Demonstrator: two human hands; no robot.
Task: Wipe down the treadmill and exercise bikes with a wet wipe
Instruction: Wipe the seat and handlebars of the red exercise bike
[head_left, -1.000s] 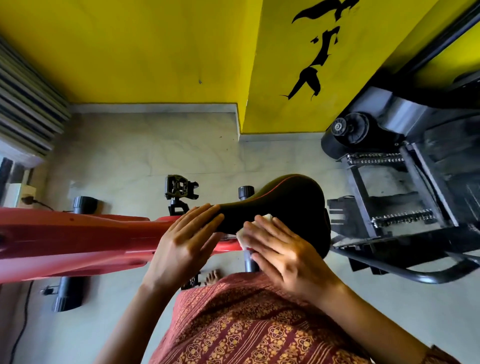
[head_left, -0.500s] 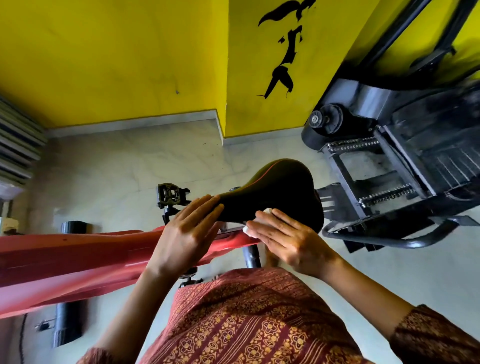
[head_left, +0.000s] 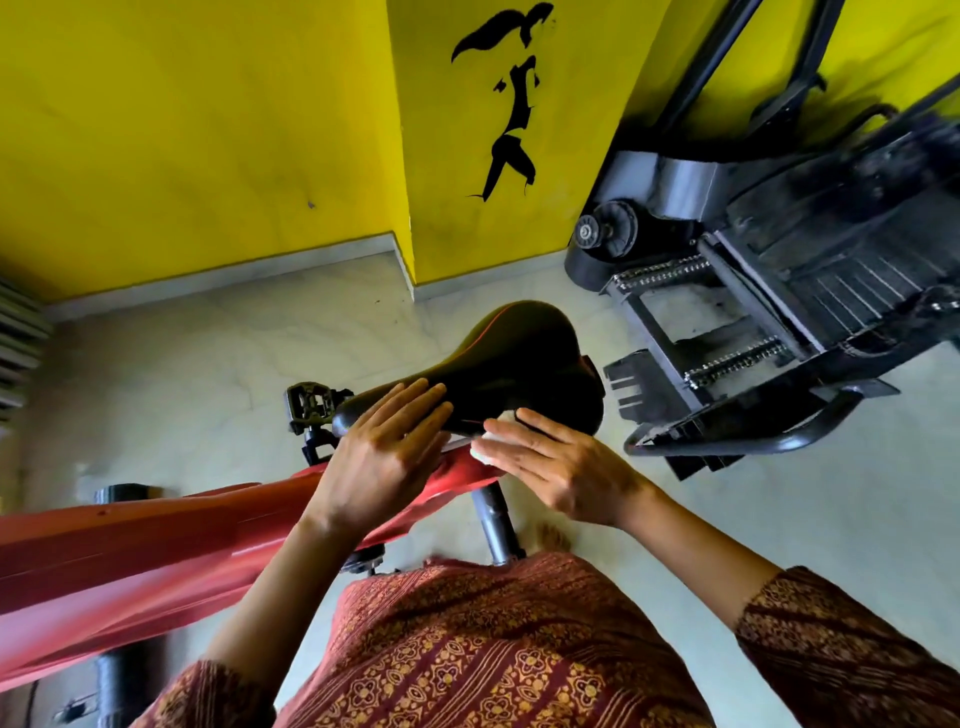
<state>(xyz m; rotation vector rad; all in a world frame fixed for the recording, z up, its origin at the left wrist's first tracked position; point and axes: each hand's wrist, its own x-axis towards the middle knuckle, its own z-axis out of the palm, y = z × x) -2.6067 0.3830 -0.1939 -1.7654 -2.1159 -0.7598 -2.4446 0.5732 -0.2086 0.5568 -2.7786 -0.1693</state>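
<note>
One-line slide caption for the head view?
Right hand presses a white wipe against the black bike saddle; left hand rests on its nose.

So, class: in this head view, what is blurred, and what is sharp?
Head view: the red frame and the black machine at the right edge are smeared; the saddle, left hand and right hand are sharp; light is soft, no hard shadows.
</note>
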